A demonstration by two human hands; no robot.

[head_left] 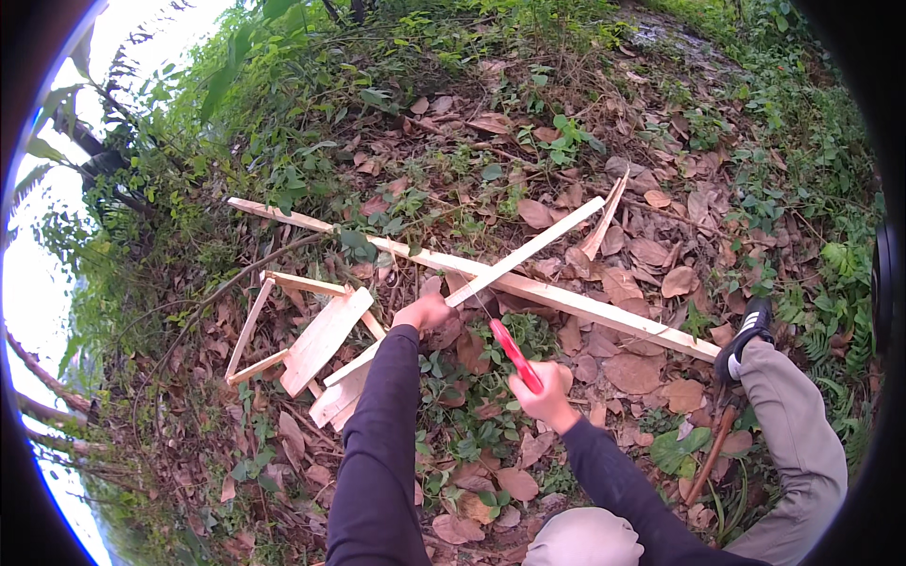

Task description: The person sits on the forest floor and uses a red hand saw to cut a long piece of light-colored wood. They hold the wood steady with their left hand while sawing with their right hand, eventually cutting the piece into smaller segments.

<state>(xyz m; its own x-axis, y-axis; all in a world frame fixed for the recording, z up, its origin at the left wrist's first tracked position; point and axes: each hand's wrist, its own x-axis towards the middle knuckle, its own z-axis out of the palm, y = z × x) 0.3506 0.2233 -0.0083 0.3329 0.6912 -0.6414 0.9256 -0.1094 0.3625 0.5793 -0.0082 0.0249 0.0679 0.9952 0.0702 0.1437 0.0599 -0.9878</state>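
Observation:
My left hand [425, 312] is closed around a pale wooden strip [538, 247] that slants across a longer timber batten [595, 307] on the ground. In my right hand [547, 394] is the red handle of a hand saw [514, 356]. Its thin dark blade meets the slanting strip just right of my left hand, near where the two pieces cross. How deep the blade sits in the wood cannot be seen. The strip's lower end passes behind my left forearm.
Left of my arm lie a small wooden frame [247, 330], a flat board [326, 341] and offcuts [338, 401]. A split sliver [606, 219] rests beyond the strip. My right shoe [750, 335] is at the batten's near end, beside a brown stick [714, 453]. Dry leaves and plants cover the slope.

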